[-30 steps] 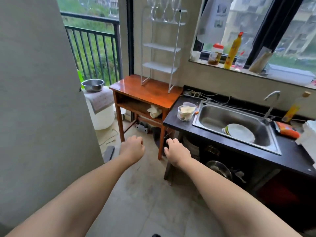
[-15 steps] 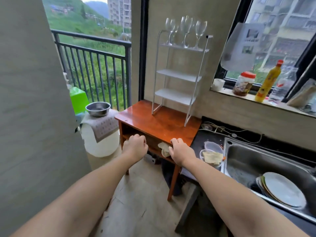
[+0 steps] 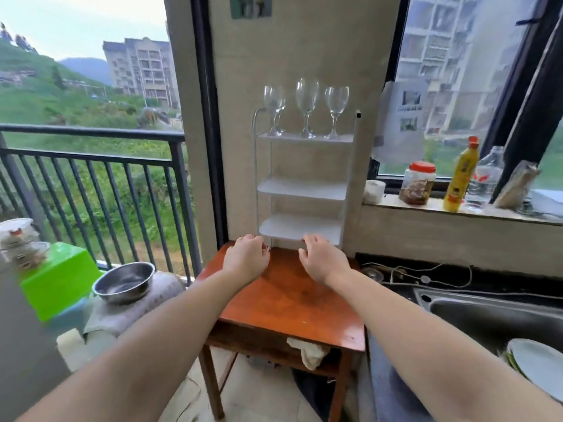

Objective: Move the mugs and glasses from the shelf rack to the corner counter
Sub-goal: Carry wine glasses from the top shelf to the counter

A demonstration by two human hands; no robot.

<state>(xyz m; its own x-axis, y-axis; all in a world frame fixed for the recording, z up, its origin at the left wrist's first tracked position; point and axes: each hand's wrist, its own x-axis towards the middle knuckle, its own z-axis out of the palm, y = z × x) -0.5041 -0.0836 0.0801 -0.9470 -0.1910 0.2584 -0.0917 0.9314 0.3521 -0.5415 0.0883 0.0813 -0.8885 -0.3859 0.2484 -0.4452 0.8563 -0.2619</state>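
A white three-tier shelf rack [image 3: 301,190] stands against the wall at the back of a wooden side table [image 3: 289,300]. Several clear wine glasses [image 3: 307,99] stand upright on its top tier; the two lower tiers are bare. No mugs are visible. My left hand [image 3: 248,258] hovers over the table by the rack's left front leg, fingers curled, holding nothing. My right hand [image 3: 323,258] is just below the bottom tier's right side, fingers loosely apart, holding nothing.
A black counter [image 3: 396,269] with cables and a steel sink [image 3: 487,315] holding plates [image 3: 536,363] lies to the right. The window sill above carries a jar [image 3: 417,182], a yellow bottle [image 3: 460,175] and a water bottle. A metal bowl [image 3: 123,283] and green box [image 3: 58,278] sit left, by the balcony railing.
The view has come closer to the rack and tilted up. Both hands have risen from below the table edge to just in front of the rack's bottom tier, and the right fingers have loosened.
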